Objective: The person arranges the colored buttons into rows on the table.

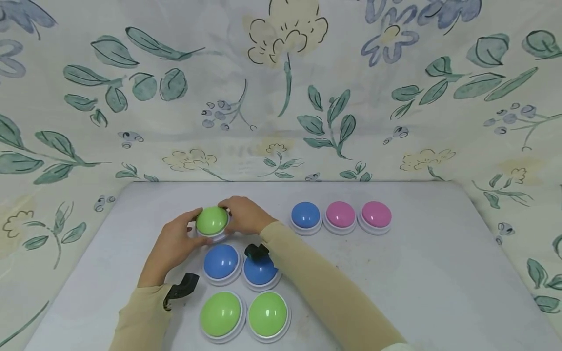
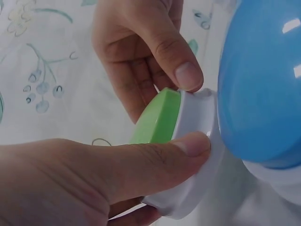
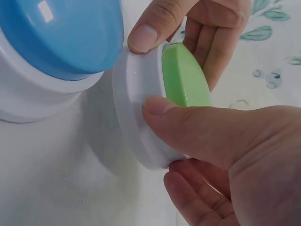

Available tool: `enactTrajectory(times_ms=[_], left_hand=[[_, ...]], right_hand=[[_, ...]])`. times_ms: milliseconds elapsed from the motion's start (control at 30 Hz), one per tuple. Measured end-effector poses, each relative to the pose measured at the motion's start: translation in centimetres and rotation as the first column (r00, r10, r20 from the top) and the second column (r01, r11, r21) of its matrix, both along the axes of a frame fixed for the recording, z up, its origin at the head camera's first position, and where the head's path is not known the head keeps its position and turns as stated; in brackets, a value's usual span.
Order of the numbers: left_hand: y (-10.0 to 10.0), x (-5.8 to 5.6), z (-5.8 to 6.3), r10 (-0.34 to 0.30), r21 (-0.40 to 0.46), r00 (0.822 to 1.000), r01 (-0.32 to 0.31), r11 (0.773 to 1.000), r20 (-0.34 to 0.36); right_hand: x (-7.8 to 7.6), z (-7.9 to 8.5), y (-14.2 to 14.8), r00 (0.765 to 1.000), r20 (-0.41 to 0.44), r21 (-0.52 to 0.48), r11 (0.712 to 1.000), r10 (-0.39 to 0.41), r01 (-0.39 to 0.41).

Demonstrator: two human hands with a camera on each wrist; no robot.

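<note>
Both hands grip a green push button (image 1: 212,220) with a white base, at the back left of the white table. My left hand (image 1: 174,243) holds its left side, the thumb (image 2: 174,155) laid along the white rim. From the right, my right hand (image 1: 247,215) pinches the same base, thumb (image 3: 183,120) on the rim and fingers curled underneath. In both wrist views the button stands tilted on edge, its base toward a blue push button (image 2: 263,84). In front of the hands sit that blue button and another blue button (image 1: 260,271), partly covered by the right wrist's camera.
Two green buttons (image 1: 221,314) (image 1: 268,314) form the nearest row. At the back right, a blue button (image 1: 306,215) and two pink buttons (image 1: 340,214) (image 1: 376,214) line up. A floral cloth (image 1: 281,131) rises behind the table (image 1: 417,282) and along its sides.
</note>
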State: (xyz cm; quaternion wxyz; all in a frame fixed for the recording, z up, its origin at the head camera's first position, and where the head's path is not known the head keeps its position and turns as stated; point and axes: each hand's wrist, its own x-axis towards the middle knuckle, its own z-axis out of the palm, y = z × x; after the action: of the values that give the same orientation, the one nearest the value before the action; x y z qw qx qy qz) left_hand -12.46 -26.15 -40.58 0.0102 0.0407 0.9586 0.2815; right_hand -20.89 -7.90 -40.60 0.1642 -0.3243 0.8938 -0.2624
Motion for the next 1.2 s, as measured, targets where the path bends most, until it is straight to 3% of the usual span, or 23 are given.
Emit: enactTrajectory(times_ms=[400, 767, 1200], left_hand=[[1.8, 0.0, 1.0, -0.009, 0.005, 0.999, 0.01, 1.0, -0.036], [3.7, -0.5, 1.7, -0.041, 0.014, 0.998, 0.041, 0.999, -0.056], [5.7, -1.3, 1.6, -0.073, 0.046, 0.994, 0.077, 0.996, -0.085]], right_hand=[[1.0, 0.7, 2.7, 0.997, -0.081, -0.083, 0.996, 0.01, -0.016], [1.9, 0.8, 5.2, 0.994, -0.096, -0.132, 0.99, -0.057, 0.044], [2.5, 0.7, 6.8, 0.986, -0.1, -0.161, 0.98, -0.135, 0.118]])
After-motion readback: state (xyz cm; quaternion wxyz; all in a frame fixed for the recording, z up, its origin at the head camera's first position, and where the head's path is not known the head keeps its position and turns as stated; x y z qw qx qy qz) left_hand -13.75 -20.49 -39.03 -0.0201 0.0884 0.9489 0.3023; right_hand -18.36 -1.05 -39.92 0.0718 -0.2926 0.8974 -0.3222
